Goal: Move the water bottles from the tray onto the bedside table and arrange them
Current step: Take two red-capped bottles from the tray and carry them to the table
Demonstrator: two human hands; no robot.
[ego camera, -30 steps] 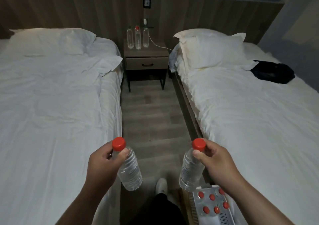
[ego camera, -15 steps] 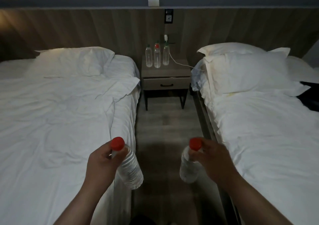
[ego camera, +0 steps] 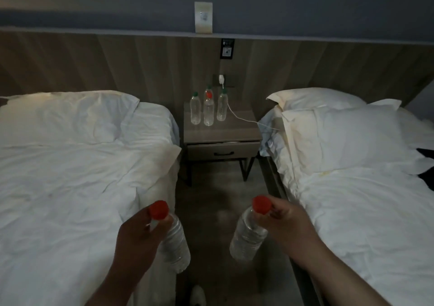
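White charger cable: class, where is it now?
In the head view, the white charger cable drops from the wall plug, crosses the right side of the wooden bedside table to the right-hand bed.

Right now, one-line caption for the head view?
Between two beds, left hand grips a red-capped bottle, right hand a second bottle; bedside table ahead holds more bottles.

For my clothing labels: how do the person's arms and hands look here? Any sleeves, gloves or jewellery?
No sleeve shows on the left forearm or the right forearm; both are bare up to the frame edge. The left hand and the right hand wear no gloves. I see no watch, bracelet or ring, though the light is dim.
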